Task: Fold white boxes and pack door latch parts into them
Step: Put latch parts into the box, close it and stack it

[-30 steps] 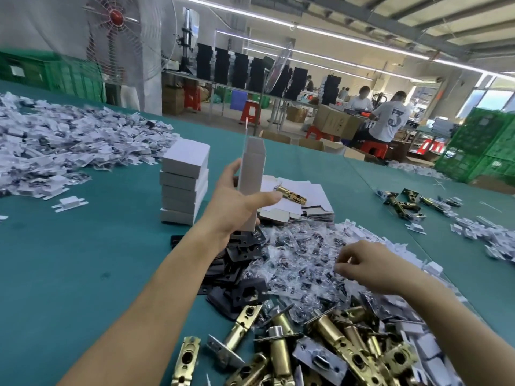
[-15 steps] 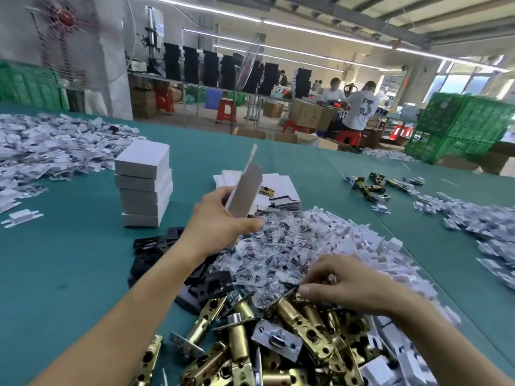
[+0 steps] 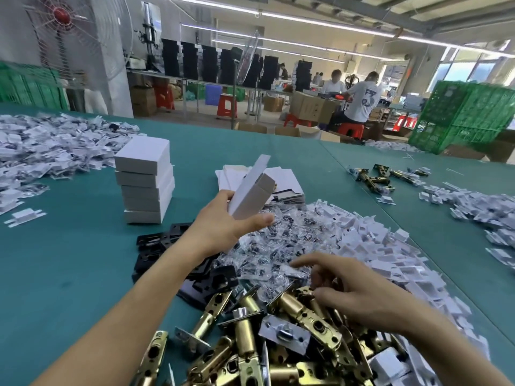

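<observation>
Head view: the left hand (image 3: 223, 227) grips a folded white box (image 3: 252, 190), held tilted above the worktop (image 3: 69, 274) with its end flap standing open, beyond the heap of parts. The right hand (image 3: 354, 296) hovers low over the brass latch bolts (image 3: 295, 310) and the bagged screws (image 3: 278, 246) just beyond them, fingers bent downward; whether it pinches anything cannot be told. A stack of closed boxes (image 3: 145, 179) stands to the left. Assessment: the box is formed and packing is in hand, at part selection. The next move calls for a firm pick of one latch from a tangled pile, then feeding it endwise into the open mouth.
</observation>
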The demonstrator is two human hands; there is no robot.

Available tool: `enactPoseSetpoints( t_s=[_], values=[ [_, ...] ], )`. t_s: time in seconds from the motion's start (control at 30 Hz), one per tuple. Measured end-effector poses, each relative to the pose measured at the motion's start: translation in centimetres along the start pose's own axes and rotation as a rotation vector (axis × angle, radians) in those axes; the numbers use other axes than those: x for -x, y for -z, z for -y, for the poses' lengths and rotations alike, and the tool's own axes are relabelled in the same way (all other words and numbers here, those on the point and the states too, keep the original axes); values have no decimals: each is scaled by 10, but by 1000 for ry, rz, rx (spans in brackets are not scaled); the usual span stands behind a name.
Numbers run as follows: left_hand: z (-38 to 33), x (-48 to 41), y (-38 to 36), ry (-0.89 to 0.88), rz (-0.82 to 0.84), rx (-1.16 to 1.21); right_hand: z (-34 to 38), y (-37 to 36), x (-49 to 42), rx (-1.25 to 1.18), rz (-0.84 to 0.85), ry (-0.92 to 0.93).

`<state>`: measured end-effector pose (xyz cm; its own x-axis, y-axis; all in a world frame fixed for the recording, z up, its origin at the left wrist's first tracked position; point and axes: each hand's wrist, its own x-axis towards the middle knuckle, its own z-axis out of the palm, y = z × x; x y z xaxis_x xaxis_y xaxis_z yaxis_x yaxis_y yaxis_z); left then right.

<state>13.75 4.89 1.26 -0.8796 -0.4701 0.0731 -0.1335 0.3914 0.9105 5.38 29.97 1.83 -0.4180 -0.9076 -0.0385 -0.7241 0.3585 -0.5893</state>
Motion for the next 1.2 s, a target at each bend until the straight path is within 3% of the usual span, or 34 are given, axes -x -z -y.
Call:
enactPoseSetpoints(
  t_s=[0.5, 0.57, 0.7, 0.93, 1.07, 1.2],
  values=[
    [15, 4, -15, -132, -4, -249, 6, -11, 22, 51, -5, 36],
    [16, 4, -15, -130, -3, -261, 12, -9, 18, 9, -10, 45],
    [13, 2, -7, -102, -11, -249, 14, -7, 11, 88, 160, 76],
    [8, 4, 19, -86, 61, -182, 6, -10, 5, 66, 97, 80],
    [9, 6, 19, -69, 154, -188, 9, -15, -7, -12, -110, 73],
    [15, 3, 20, -133, 99, -247, 18, -13, -24, -218, -431, 143]
  ],
)
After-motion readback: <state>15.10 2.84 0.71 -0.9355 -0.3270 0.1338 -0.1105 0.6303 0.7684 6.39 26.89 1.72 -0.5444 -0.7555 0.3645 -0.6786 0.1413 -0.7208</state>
